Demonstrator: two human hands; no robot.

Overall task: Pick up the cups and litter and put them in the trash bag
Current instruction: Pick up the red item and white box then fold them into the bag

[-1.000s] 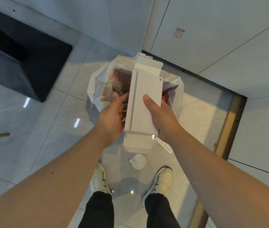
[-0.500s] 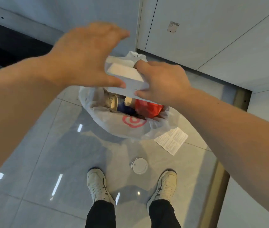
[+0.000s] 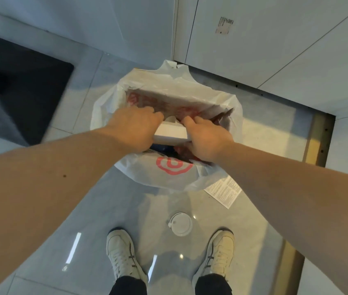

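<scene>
One white cardboard box [image 3: 170, 133] lies in the mouth of the white plastic trash bag [image 3: 175, 175], its long axis running roughly left to right across the opening, slightly tilted with the right end nearer the person. The left hand [image 3: 133, 129] is closed around the box's left end, fingers curled over the far edge; the right hand [image 3: 206, 138] clamps the right end in the same way. Both hands reach into the open bag, whose near wall carries a red swirl logo and whose far wall shows red print from inside. Under the box, dark and red items sit in the bag, too hidden to name.

On the glossy tiled floor [image 3: 109, 201] in front of the bag lie one white round cup lid [image 3: 180, 224], between the bag and the two white sneakers, and one printed paper leaflet [image 3: 223, 191], partly tucked under the bag's right side. A dark block [image 3: 20, 99] stands well apart to the left; white cabinet panels [image 3: 275, 39] rise behind the bag.
</scene>
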